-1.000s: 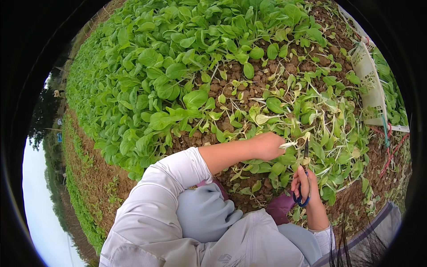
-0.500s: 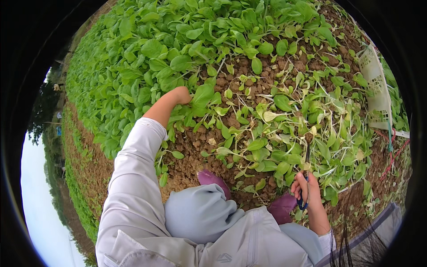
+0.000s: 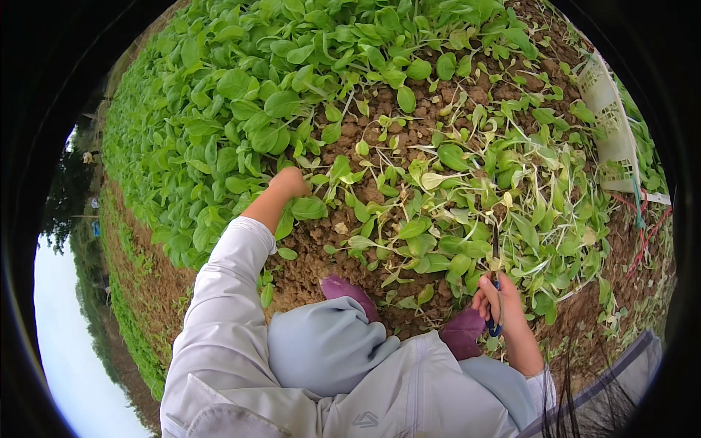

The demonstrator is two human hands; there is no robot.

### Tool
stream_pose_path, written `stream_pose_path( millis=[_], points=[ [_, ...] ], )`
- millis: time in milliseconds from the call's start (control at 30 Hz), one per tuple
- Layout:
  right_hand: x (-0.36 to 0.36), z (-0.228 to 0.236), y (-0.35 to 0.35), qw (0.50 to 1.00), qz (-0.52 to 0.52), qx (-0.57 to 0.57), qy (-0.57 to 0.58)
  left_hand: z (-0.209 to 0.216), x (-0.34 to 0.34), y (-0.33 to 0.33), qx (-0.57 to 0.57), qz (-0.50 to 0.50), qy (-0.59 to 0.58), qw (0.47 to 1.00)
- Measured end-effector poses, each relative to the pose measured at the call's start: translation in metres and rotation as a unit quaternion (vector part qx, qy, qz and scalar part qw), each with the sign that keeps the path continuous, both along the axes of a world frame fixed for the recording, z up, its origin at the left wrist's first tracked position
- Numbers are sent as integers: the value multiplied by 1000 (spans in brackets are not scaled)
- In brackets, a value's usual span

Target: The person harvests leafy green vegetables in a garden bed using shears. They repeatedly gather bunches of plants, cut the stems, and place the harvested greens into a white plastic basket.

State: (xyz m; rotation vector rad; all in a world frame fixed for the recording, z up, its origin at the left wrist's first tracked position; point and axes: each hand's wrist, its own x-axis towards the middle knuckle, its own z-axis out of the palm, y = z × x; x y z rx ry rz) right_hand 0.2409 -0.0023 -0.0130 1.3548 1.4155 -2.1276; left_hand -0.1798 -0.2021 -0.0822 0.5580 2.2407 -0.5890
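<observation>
My left hand (image 3: 290,181) reaches into the edge of the dense green leafy plants (image 3: 219,124). Its fingers are hidden under the leaves and behind the back of the hand, so whether it grips a stem cannot be seen. A broad leaf (image 3: 309,208) lies just beside it, on the near side. Lower right, my right hand (image 3: 505,298) is closed on scissors (image 3: 496,321) with dark blue handles. Their narrow dark blades point away from me, over cut leafy greens (image 3: 467,244) strewn on the soil.
A pale plastic crate (image 3: 617,128) stands at the right edge, with red and green cords (image 3: 642,219) near its corner. Brown clumpy soil (image 3: 314,248) shows between the standing plants and my purple boots (image 3: 347,292). My knees, in grey-blue trousers, are bent close to the bed.
My left hand has drawn a little nearer to me along the plants' edge. The right hand keeps the scissors in nearly the same place. The view has shifted slightly.
</observation>
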Motion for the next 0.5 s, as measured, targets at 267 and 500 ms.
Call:
stream_pose_path(
  millis=[267,500],
  points=[
    [4,-1,1,1000,-1,-10,-5,-9,9,-10,40,18,21,999],
    [5,0,1,1000,4,-7,7,21,7,-7,59,-63,6,996]
  ],
)
